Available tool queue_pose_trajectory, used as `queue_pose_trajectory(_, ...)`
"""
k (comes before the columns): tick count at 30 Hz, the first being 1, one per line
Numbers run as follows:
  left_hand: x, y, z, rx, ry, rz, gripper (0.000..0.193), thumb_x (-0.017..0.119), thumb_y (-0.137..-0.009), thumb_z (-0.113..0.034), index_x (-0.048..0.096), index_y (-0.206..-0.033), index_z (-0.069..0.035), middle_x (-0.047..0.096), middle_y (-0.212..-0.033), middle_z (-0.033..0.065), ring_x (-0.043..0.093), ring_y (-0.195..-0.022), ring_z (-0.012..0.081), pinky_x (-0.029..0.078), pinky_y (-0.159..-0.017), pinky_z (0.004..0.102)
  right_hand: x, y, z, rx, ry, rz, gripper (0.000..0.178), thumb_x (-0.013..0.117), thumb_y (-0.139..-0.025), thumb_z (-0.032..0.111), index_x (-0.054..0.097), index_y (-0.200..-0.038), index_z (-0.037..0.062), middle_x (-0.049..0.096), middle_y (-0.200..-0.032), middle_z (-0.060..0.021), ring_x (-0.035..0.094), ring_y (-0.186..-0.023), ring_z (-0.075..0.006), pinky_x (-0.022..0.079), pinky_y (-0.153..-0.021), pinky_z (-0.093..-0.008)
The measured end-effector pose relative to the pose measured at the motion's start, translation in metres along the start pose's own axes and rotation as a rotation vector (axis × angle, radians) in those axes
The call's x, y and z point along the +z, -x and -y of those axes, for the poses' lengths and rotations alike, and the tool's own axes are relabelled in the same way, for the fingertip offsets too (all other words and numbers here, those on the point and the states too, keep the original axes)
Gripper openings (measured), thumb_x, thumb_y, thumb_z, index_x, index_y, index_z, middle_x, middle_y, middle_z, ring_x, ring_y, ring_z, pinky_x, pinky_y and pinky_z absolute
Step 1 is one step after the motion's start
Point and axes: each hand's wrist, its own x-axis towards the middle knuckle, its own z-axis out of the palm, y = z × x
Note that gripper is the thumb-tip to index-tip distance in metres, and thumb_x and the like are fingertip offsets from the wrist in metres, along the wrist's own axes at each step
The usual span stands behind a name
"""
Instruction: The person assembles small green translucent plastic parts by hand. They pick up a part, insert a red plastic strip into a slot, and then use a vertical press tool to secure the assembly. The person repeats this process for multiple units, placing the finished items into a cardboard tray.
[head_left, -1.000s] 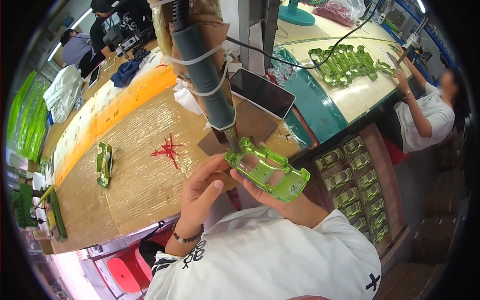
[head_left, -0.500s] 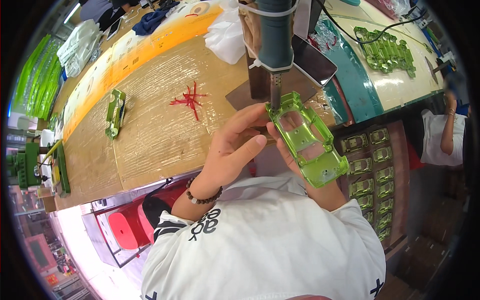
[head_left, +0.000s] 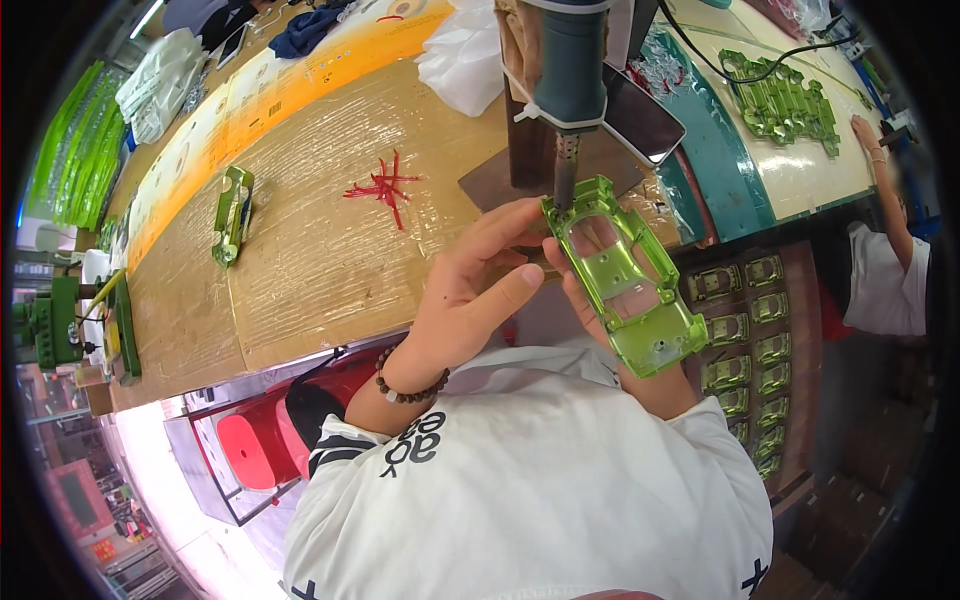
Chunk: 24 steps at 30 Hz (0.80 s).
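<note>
Around the middle of the tabletop [head_left: 310, 235] lie red strips [head_left: 383, 188]; a careless sweep could scatter them. The left hand [head_left: 460, 300] worries me more: its index finger reaches the far-left corner of the green shell [head_left: 632, 272], just beside the tip of the tool [head_left: 568, 160], so if that tip is hot, a small slip could burn the finger. Lingering there, it might also mar the shell; whether they touch, I can't tell. The shell slants in the air over the tabletop's near edge, its tail out beyond, and a loose hold could drop it toward the tray [head_left: 804, 380].

The left hand is loosely spread, thumb clear, fingertip at the shell's corner. The right hand [head_left: 582, 305] holds the shell from below, fingers along its left side, palm hidden.
</note>
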Motion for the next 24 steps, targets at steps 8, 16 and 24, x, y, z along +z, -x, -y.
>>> queue_pose_trajectory(8,-0.002,-0.002,0.003,0.028,0.005,0.016,0.043,0.050,-0.083,-0.004,0.042,-0.125,0.001,0.041,-0.127,0.0129,0.048,-0.110,0.0204,0.040,-0.089,0.0319,-0.001,-0.002,0.003,0.041,0.028,0.051,0.042,0.044,-0.090,0.029,0.039,-0.127,0.0103,0.039,-0.131,-0.0115,0.032,-0.124,-0.0319,0.044,-0.093,-0.0414)
queue_pose_trajectory(16,-0.004,-0.003,0.003,0.053,-0.011,0.042,0.044,0.049,-0.083,-0.002,0.041,-0.126,0.001,0.040,-0.127,0.0120,0.047,-0.111,0.0203,0.039,-0.091,0.0327,0.035,-0.011,-0.011,-0.125,0.098,-0.511,0.052,0.037,-0.091,0.044,0.049,-0.114,-0.0005,0.058,-0.101,-0.0199,0.062,-0.085,-0.0242,0.056,-0.066,-0.0308)
queue_pose_trajectory(24,-0.003,-0.007,0.003,0.103,-0.052,0.083,0.044,0.048,-0.083,-0.001,0.040,-0.127,0.000,0.040,-0.127,0.0120,0.047,-0.111,0.0206,0.039,-0.091,0.0341,0.036,-0.010,-0.008,-0.132,0.176,-0.441,0.046,0.035,-0.092,0.041,0.052,-0.110,0.0019,0.060,-0.096,-0.0160,0.063,-0.080,-0.0212,0.055,-0.065,-0.0290)
